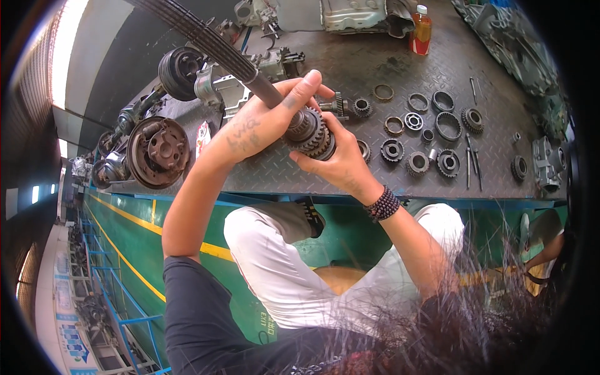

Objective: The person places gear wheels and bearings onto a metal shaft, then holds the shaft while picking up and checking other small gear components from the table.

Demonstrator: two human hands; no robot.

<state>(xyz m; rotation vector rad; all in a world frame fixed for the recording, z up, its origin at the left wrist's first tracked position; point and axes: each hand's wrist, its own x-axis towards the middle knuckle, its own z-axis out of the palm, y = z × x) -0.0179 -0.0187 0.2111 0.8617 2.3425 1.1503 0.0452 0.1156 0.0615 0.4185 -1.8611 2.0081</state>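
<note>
A long splined gear shaft [212, 47] slants from the upper left down to the middle, tilted over the near side of the metal workbench [350, 62]. My left hand [262, 125] is wrapped round the shaft just above its gears, thumb pointing up and away. At the lower end, my right hand [344, 164] grips the toothed gear [312, 140] between thumb and fingers. A bead bracelet circles my right wrist. Some left fingers are hidden behind the shaft. Close beyond my right hand lies a smaller geared shaft [336, 105].
Several loose gears, bearings and rings [448, 126] lie to the right, with thin metal rods [473, 164] beside them. A bottle [421, 31] stands at the back. Brake drum assemblies [158, 152] and a gearbox housing [228, 90] occupy the left. Another person's arm [550, 253] shows at far right.
</note>
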